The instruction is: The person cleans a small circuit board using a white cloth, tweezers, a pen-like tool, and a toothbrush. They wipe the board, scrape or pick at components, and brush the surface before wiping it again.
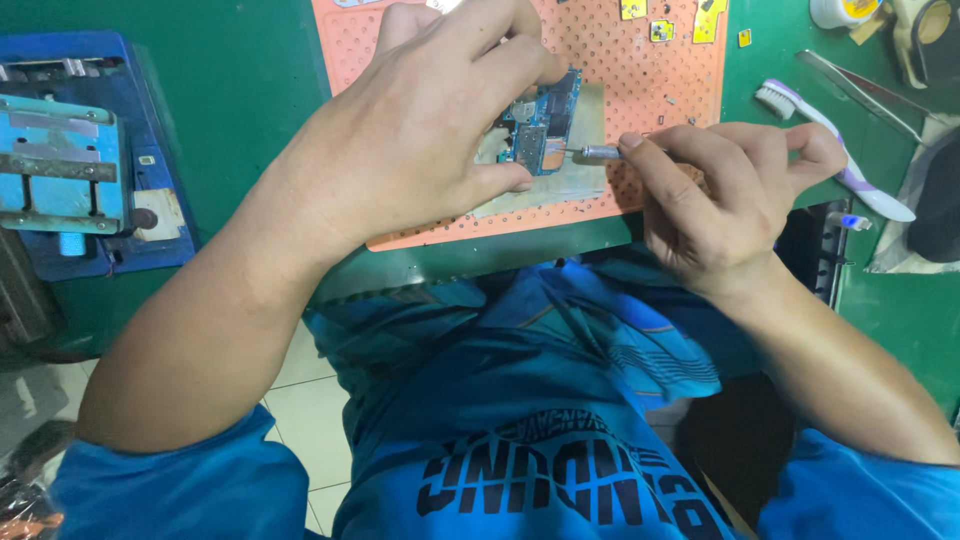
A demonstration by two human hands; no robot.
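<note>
A small blue circuit board [545, 120] lies on an orange perforated mat [600, 50] at the near edge of a green workbench. My left hand [430, 120] arches over the board, thumb and fingertips pinching its edges. My right hand [720, 190] grips a thin metal-tipped tool [597, 153], and the tool's point touches the board's right side. A grey-green pad [560, 180] sits under the board.
A blue metal fixture [70, 160] stands at the left. A white and purple toothbrush [830, 140] lies right of the mat. Small yellow parts [660, 30] rest on the mat's far end. Tweezers [860, 90] and a tape roll [845, 10] sit at upper right.
</note>
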